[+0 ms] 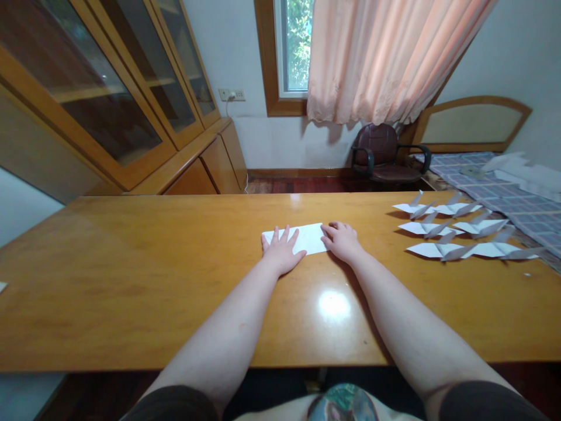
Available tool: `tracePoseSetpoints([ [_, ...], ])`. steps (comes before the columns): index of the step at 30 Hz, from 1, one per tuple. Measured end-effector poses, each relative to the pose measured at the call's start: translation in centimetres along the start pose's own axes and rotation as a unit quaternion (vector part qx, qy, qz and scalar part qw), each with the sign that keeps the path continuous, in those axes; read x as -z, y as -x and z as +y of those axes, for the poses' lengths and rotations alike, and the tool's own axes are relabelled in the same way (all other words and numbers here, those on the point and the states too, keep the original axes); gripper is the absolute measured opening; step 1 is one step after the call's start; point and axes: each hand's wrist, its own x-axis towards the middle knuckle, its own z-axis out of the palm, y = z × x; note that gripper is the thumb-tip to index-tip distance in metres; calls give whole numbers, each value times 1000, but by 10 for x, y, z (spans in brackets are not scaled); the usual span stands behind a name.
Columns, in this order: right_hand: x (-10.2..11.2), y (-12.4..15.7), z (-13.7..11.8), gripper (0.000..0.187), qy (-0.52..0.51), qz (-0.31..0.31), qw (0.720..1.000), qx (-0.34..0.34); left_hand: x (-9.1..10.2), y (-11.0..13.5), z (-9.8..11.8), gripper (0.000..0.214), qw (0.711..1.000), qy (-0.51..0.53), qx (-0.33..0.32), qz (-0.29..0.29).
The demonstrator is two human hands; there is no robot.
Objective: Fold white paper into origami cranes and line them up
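Note:
A white folded-looking strip of paper (310, 238) lies flat on the table, slightly slanted. My left hand (281, 250) rests palm down on its left part, fingers spread wide. At the strip's right end is my right hand (343, 241), with thumb and index fingertip apart and touching the paper near its edge. The other fingers of that hand are bent and partly hidden. Off to the right on the table, several folded white paper pieces (438, 250) with raised points stand in three rows.
The glossy wooden table (153, 280) spans the view. A white corner of something (2, 286) shows at its left edge. Beyond are a glass-door cabinet (131, 169), a brown armchair (385, 155), a pink curtain (372, 64) and a bed with a checked cover (495, 187).

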Motion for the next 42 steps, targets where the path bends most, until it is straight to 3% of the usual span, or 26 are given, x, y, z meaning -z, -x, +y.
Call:
tracePoseSetpoints([
  [4,-1,1,-1,51,15,-28,999,19,0,-1,-1,77,1000,-4,-16,2],
  [11,1,2,-4,58,-11,-98,989,111,-2,0,1,77,997,-9,-78,2],
  [18,3,5,-8,69,10,-123,987,103,-2,-2,-1,66,998,-3,-62,4],
  [31,4,5,-8,75,14,-133,985,106,5,-5,-13,77,999,3,-40,9],
  [35,4,4,-8,76,12,-132,986,104,4,-8,-17,81,1000,2,14,27],
  [42,2,4,-7,75,15,-127,986,108,9,-12,-26,91,983,-5,182,18],
])
